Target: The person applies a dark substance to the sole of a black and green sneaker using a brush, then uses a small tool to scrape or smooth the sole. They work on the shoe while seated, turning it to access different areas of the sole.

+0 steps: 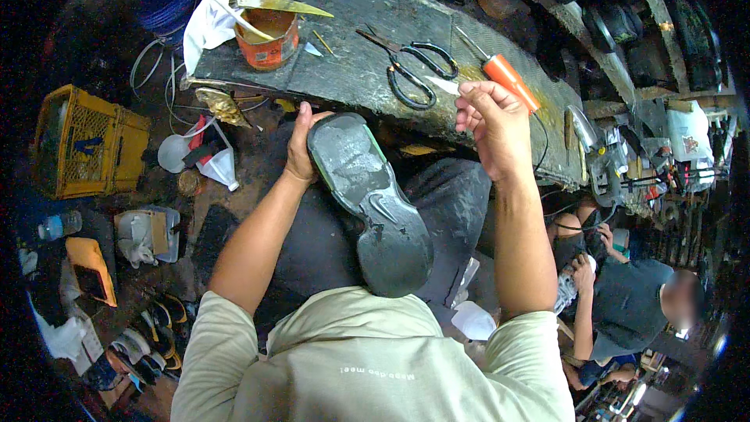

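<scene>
A pale, soft-looking cloth shirt (pixel 351 352) fills the nearest part of the scene, and beyond it dark trousers (pixel 449 195) cover the lap, their fabric marked with pale smudges. The black shoe sole (pixel 391 223) lies lengthwise over the lap, its near end smooth and rounded, its waist moulded with a raised curve, its far end chalky grey and scuffed, with a thin green line along the right edge. The left hand (pixel 300 148) grasps the sole's far left edge, thumb pointing up and the other fingers mostly hidden behind it. To the right, the right hand (pixel 491 113) is raised apart from the sole, fingers curled, thumb and forefinger pinching a thin, white, pointed sliver (pixel 444 85).

Farther on stands the long tabletop (pixel 336 39), dark, worn and stained, with a rough grain. Just beyond the right hand lie scissors (pixel 410 70) with black looped handles and dull metal blades; to their right rests a soldering iron (pixel 512 82) with a smooth orange grip, slender metal shaft and black cord. Toward the left end, a round orange pot (pixel 267 45) with a brown-crusted inside carries a flat yellowish strip (pixel 301 6) across its rim, beside a crumpled white sheet (pixel 205 27). Farthest left sits a ribbed blue bucket (pixel 168 0).
</scene>
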